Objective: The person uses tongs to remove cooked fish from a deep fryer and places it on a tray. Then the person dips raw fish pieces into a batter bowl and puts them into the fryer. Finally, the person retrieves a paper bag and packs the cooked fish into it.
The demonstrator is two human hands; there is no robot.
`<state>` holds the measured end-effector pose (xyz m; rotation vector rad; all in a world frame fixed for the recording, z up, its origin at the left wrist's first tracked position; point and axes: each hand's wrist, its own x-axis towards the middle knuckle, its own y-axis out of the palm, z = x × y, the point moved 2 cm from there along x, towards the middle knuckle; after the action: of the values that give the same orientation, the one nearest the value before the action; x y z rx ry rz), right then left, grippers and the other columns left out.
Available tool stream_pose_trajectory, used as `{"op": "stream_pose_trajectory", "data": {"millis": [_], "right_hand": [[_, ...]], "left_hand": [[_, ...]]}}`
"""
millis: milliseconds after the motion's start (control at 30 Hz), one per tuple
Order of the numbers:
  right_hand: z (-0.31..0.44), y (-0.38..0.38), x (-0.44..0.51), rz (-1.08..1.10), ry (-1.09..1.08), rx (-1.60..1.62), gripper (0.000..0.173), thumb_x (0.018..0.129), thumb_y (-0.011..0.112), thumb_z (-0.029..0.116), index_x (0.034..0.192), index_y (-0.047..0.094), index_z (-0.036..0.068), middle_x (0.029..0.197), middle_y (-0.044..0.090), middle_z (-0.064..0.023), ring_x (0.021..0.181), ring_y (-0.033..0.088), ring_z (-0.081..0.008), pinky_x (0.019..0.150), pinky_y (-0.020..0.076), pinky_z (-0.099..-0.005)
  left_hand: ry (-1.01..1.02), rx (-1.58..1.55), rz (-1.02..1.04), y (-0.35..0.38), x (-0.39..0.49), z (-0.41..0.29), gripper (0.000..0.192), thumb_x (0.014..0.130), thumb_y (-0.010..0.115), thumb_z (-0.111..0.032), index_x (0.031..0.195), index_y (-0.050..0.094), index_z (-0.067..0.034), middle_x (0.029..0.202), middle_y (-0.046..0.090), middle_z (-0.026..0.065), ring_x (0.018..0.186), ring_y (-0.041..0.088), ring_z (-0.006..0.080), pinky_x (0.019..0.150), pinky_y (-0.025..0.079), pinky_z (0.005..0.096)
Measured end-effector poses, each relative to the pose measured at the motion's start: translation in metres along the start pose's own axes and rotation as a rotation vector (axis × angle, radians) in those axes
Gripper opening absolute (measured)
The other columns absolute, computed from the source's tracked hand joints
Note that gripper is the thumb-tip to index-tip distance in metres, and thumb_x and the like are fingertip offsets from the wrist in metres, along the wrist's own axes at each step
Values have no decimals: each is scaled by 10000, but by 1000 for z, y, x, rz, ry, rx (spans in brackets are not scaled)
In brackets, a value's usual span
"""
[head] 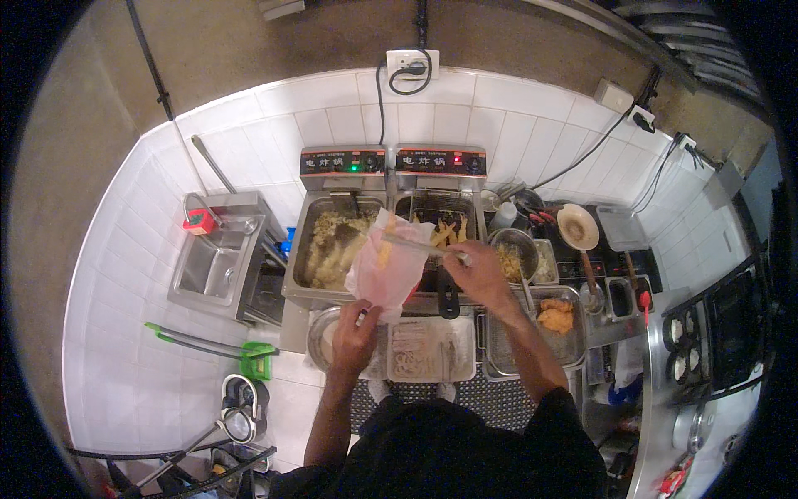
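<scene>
My left hand grips the lower edge of a translucent white paper liner, with something red showing at its right side. My right hand holds metal tongs that reach across the paper. A golden fried piece lies along the paper by the tongs' tips; whether the tongs pinch it cannot be told. Behind the paper is a frying basket in the right fryer, holding several battered, fried pieces. Pale batter pieces float in the oil of the left fryer.
Before me stand a steel bowl with pale batter and a tray of raw strips. A wire-basket tray with fried cutlets sits to the right. A black basket handle juts forward. A sink is at left.
</scene>
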<state>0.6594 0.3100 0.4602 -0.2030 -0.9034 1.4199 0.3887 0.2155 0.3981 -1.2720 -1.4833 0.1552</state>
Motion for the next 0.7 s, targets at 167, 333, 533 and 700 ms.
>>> {"op": "stream_pose_trajectory", "data": {"millis": [167, 333, 533, 700], "right_hand": [[-15, -33, 22, -181, 55, -233, 317, 894, 678, 284, 997, 761, -4, 958, 731, -252, 914, 724, -388, 817, 568, -438], [-96, -7, 43, 6, 212, -438, 427, 855, 684, 378, 926, 753, -38, 884, 716, -274, 872, 720, -420, 810, 565, -470], [-101, 12, 49, 11, 348, -363, 455, 838, 686, 407, 829, 729, -46, 845, 701, -291, 841, 702, -460, 781, 555, -510], [-83, 1, 48, 26, 304, -434, 453, 837, 678, 404, 820, 726, -47, 827, 697, -289, 836, 700, -462, 787, 555, -508]], "left_hand": [[-50, -33, -42, 11, -18, 23, 258, 814, 678, 53, 1053, 700, -41, 1075, 667, 177, 980, 644, 373, 840, 552, 451], [-64, -98, -39, 11, -24, 33, 228, 837, 668, 58, 1038, 689, -46, 1021, 670, 179, 944, 636, 377, 804, 530, 456], [-23, -58, -19, 3, -29, 37, 310, 779, 673, 60, 1062, 697, -66, 1096, 638, 157, 1006, 632, 367, 841, 552, 447], [-95, -93, 54, 9, -31, 45, 312, 780, 680, 51, 1067, 695, -70, 1092, 637, 152, 1011, 628, 363, 845, 540, 456]]}}
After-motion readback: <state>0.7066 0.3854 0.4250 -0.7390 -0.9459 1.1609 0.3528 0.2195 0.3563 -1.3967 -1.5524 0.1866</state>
